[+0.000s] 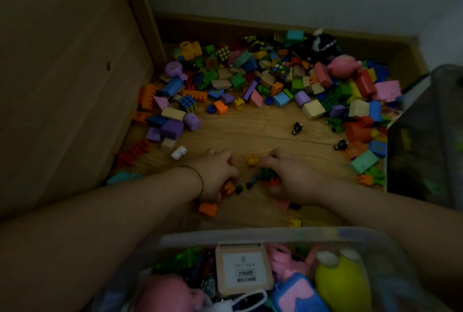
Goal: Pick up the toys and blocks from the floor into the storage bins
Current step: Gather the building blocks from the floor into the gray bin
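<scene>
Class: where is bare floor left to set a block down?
The bare floor runs between the block pile at the wall and the hands, left and right. It is crowded along the wall and at both side edges.

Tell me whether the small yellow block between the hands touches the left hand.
Apart. The head view shows bare floor between the yellow block and the left hand.

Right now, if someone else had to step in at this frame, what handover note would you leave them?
Left hand: down on the floor, grip closed around an orange block.
Right hand: fingers curled over small green and orange blocks; a yellow block lies loose between the hands.
Done: the clear bin nearest the camera already holds toys.
Left: the big pile of blocks along the wall, plus scattered pieces near both hands.
</scene>
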